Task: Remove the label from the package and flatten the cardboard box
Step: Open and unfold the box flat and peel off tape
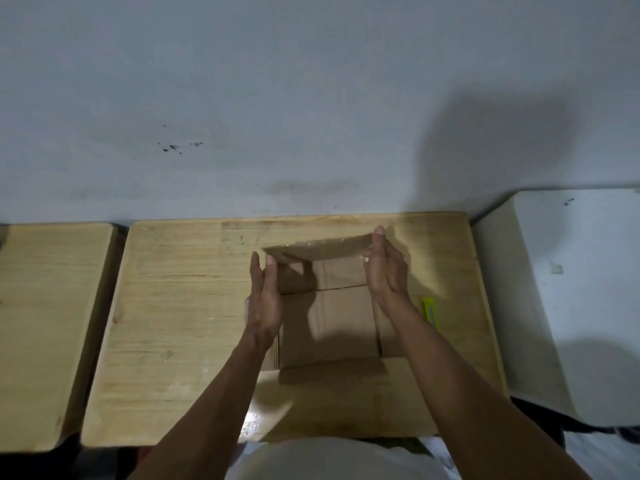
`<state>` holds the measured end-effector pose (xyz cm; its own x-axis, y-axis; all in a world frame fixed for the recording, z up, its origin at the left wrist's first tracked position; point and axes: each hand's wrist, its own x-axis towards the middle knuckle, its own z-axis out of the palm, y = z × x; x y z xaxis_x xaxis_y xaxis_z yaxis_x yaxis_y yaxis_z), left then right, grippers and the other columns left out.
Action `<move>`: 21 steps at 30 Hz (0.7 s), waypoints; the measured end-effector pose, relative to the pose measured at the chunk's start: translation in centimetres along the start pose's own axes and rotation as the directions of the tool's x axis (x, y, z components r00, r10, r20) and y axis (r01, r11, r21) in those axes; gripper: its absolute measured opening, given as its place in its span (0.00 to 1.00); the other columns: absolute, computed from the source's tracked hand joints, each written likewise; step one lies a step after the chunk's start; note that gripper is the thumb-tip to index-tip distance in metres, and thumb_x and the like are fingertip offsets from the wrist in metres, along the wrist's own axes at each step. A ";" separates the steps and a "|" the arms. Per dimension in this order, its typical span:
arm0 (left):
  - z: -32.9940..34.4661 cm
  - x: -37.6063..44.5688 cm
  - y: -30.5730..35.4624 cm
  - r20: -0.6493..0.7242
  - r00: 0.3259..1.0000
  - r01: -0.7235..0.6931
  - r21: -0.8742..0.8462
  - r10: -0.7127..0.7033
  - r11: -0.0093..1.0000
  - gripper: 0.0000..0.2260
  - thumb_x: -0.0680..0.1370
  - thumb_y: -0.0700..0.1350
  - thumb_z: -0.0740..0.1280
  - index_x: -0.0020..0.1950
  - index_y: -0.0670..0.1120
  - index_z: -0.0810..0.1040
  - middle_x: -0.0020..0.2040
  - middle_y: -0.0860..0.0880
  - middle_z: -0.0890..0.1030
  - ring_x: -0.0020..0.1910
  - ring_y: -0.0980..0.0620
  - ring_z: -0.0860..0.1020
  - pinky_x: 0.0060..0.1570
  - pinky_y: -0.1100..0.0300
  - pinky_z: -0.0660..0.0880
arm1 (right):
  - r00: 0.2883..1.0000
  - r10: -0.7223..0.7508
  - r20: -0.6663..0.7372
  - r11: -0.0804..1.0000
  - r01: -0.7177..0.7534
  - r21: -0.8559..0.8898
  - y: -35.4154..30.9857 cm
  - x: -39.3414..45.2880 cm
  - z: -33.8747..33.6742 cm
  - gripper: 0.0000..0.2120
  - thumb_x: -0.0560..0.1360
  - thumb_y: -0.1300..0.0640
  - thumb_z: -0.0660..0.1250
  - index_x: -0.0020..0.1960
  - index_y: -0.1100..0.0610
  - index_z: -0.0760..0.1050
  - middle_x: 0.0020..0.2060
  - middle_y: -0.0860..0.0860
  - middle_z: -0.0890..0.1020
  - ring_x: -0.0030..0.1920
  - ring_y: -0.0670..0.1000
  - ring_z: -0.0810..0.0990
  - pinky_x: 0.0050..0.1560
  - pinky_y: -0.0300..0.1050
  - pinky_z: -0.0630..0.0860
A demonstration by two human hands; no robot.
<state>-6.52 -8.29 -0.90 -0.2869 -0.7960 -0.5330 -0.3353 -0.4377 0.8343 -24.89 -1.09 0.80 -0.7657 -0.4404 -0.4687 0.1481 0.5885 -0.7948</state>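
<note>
An open brown cardboard box stands on the wooden table, its inside empty and its flaps spread. The far flap is raised and carries clear tape along its edge. My left hand pinches the left end of that flap between thumb and fingers. At the flap's right end, my right hand grips it, one finger pointing up past the edge. The near flap lies flat toward me. No label shows on the visible faces.
A yellow-green utility knife lies on the table just right of the box, partly under my right forearm. A second wooden table stands to the left, a white surface to the right. A grey wall rises behind.
</note>
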 end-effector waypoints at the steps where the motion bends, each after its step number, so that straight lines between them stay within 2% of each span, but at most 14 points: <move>1: 0.3 0.0 0.0 -0.002 1.000 -0.005 0.017 0.005 1.000 0.41 0.73 0.77 0.51 0.81 0.61 0.46 0.81 0.53 0.57 0.80 0.49 0.57 0.78 0.40 0.53 | 1.000 0.003 0.003 1.000 -0.003 0.015 -0.1 0.4 0.1 0.39 0.71 0.24 0.44 0.57 0.49 0.80 0.57 0.53 0.83 0.60 0.57 0.79 0.64 0.58 0.73; 4: 1.1 -0.6 -0.3 0.015 0.998 -0.055 0.148 0.053 0.987 0.33 0.81 0.64 0.53 0.82 0.55 0.46 0.81 0.50 0.58 0.79 0.48 0.59 0.73 0.55 0.55 | 0.999 0.007 0.036 0.998 -0.005 -0.059 0.7 0.9 0.2 0.33 0.73 0.26 0.45 0.49 0.48 0.78 0.53 0.52 0.83 0.57 0.57 0.79 0.64 0.60 0.71; 6: 0.8 -0.8 -1.5 0.055 0.991 -0.136 0.294 0.125 0.946 0.34 0.80 0.66 0.57 0.82 0.54 0.51 0.80 0.48 0.62 0.78 0.47 0.62 0.74 0.53 0.59 | 0.998 -0.040 0.053 0.983 0.048 -0.176 2.6 0.5 0.2 0.26 0.78 0.33 0.47 0.46 0.49 0.75 0.52 0.54 0.82 0.56 0.58 0.78 0.62 0.56 0.72; 8: 0.1 -1.0 -3.4 0.152 0.972 -0.232 0.545 0.177 0.805 0.34 0.78 0.70 0.54 0.81 0.57 0.54 0.80 0.49 0.62 0.78 0.47 0.60 0.76 0.43 0.59 | 0.991 -0.112 0.076 0.944 0.130 -0.304 5.0 -0.2 0.2 0.22 0.80 0.38 0.48 0.49 0.50 0.75 0.52 0.55 0.82 0.55 0.58 0.78 0.57 0.51 0.73; 11: -0.4 -2.2 -6.1 0.280 0.948 -0.316 0.785 0.149 0.533 0.31 0.77 0.70 0.49 0.79 0.62 0.52 0.83 0.50 0.47 0.81 0.46 0.43 0.77 0.37 0.47 | 0.954 -0.281 0.106 0.791 0.293 -0.537 8.9 -2.2 -0.1 0.21 0.79 0.41 0.51 0.58 0.51 0.76 0.57 0.54 0.79 0.61 0.57 0.75 0.62 0.52 0.71; 14: -0.7 -3.3 -7.9 0.321 0.943 -0.328 0.871 0.083 0.365 0.31 0.79 0.70 0.48 0.80 0.62 0.48 0.82 0.49 0.37 0.80 0.42 0.36 0.75 0.35 0.42 | 0.894 -0.435 0.106 0.649 0.393 -0.652 12.6 -4.9 -0.4 0.19 0.78 0.47 0.60 0.63 0.53 0.76 0.65 0.55 0.76 0.67 0.60 0.70 0.67 0.57 0.69; 17: -1.3 -4.0 -9.1 0.333 0.941 -0.336 0.895 0.065 0.293 0.33 0.79 0.70 0.47 0.80 0.63 0.42 0.81 0.49 0.34 0.79 0.41 0.34 0.76 0.35 0.39 | 0.898 -0.418 0.136 0.585 0.381 -0.716 14.9 -7.2 -0.5 0.20 0.78 0.48 0.61 0.68 0.52 0.73 0.71 0.55 0.71 0.71 0.61 0.64 0.70 0.59 0.64; 21: -2.4 -5.4 -11.5 0.368 0.926 -0.378 0.904 0.086 0.201 0.33 0.79 0.70 0.46 0.80 0.62 0.36 0.80 0.50 0.32 0.79 0.41 0.31 0.76 0.36 0.37 | 0.909 -0.374 0.182 0.558 0.377 -0.740 16.8 -9.9 0.2 0.23 0.80 0.46 0.58 0.74 0.51 0.67 0.75 0.55 0.66 0.74 0.60 0.61 0.71 0.58 0.59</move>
<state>1.08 0.01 -7.33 -0.6249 -0.6203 -0.4741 -0.7698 0.5909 0.2415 -14.73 13.06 -8.01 -0.6382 -0.7439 -0.1986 -0.6691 0.6634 -0.3349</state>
